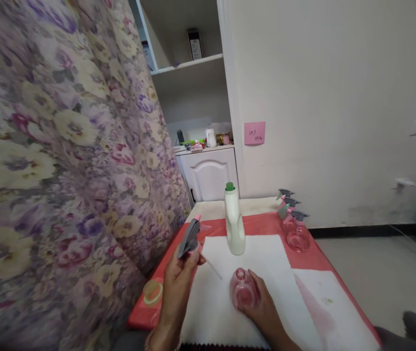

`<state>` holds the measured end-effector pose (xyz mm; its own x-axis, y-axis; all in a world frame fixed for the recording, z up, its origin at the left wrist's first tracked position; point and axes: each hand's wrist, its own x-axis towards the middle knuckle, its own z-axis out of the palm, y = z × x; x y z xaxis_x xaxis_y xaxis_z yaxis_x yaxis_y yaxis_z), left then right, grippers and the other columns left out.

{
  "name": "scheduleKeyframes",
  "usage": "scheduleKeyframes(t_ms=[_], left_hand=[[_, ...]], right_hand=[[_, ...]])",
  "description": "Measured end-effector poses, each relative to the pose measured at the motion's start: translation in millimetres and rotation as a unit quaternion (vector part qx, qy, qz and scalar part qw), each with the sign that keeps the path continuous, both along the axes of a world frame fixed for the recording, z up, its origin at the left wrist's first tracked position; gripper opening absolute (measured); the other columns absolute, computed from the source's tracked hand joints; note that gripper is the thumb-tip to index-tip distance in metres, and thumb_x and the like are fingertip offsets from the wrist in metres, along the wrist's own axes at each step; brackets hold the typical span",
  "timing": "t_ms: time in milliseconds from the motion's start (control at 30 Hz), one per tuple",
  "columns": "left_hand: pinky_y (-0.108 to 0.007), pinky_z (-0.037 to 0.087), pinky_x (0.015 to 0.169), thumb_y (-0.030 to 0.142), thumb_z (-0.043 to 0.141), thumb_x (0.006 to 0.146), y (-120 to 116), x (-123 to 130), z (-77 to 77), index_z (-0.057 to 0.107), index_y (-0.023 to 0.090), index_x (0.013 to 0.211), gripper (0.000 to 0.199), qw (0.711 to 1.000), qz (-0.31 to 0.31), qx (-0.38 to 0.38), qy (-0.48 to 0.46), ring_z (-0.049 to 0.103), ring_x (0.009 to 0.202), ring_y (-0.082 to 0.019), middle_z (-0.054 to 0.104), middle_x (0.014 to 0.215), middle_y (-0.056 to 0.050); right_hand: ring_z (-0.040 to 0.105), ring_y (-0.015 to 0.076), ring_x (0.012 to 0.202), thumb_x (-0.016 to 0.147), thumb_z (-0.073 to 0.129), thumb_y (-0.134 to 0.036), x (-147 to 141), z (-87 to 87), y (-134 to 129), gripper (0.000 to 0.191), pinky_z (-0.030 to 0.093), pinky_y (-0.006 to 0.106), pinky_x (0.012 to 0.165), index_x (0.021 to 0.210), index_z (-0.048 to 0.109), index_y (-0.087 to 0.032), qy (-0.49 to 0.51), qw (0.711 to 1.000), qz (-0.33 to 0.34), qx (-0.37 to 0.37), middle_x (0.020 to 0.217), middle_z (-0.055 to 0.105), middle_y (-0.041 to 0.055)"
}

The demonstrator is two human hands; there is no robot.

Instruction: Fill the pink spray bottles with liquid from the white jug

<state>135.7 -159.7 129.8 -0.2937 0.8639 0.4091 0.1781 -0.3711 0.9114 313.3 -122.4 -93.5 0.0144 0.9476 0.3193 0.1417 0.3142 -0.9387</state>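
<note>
Between the fingers of my left hand (181,270) is a grey and pink spray nozzle (191,237), its thin dip tube pointing down to the right. My right hand (261,307) is closed around a see-through pink bottle (243,288) whose neck is uncovered. That bottle stands over the white cloth (208,312); whether its base touches cannot be told. Behind both hands, a pale green jug with a handle (234,222) stands upright with a green stopper or inner neck at its top.
Several pink spray bottles (297,240) stand at the table's back right. A yellowish round lid or tub (152,292) lies at the left on the red tablecloth (259,224). A stained white sheet (334,297) is at the right. A floral curtain (83,161) hangs along the left side.
</note>
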Motion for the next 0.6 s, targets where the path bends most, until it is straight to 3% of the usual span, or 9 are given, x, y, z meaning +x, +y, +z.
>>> scheduleKeyframes(t_ms=[167,367,600], left_hand=[[-0.025,0.047,0.082,0.037,0.065,0.082,-21.1,26.0,7.9,0.060,0.022,0.107,0.030,0.995,-0.027,0.011,-0.096,0.060,0.076,-0.012,0.066,0.088,0.001],[-0.028,0.050,0.082,0.040,0.065,0.081,-18.0,42.6,1.4,0.061,0.021,0.107,0.032,0.999,-0.012,-0.004,-0.038,0.063,0.082,-0.016,0.067,0.083,0.000],[-0.028,0.052,0.079,0.041,0.067,0.079,-6.4,54.9,-17.3,0.061,0.022,0.104,0.032,0.999,-0.029,-0.032,0.012,0.064,0.084,-0.018,0.067,0.093,-0.002]], right_hand=[[0.052,0.0305,0.125,0.064,0.073,-0.028,-1.4,-2.5,2.8,0.076,0.041,0.043,0.108,0.134,0.043,-0.023,0.002,1.000,-0.008,0.015,0.133,0.055,0.0096],[0.052,0.0314,0.125,0.064,0.074,-0.029,-1.2,-0.2,2.4,0.076,0.041,0.046,0.108,0.133,0.044,-0.021,0.008,1.000,-0.005,0.024,0.132,0.056,0.0111],[0.051,0.0320,0.125,0.064,0.076,-0.032,-0.7,1.5,1.9,0.079,0.040,0.046,0.109,0.135,0.042,-0.021,0.022,0.999,0.009,0.034,0.132,0.055,0.0117]])
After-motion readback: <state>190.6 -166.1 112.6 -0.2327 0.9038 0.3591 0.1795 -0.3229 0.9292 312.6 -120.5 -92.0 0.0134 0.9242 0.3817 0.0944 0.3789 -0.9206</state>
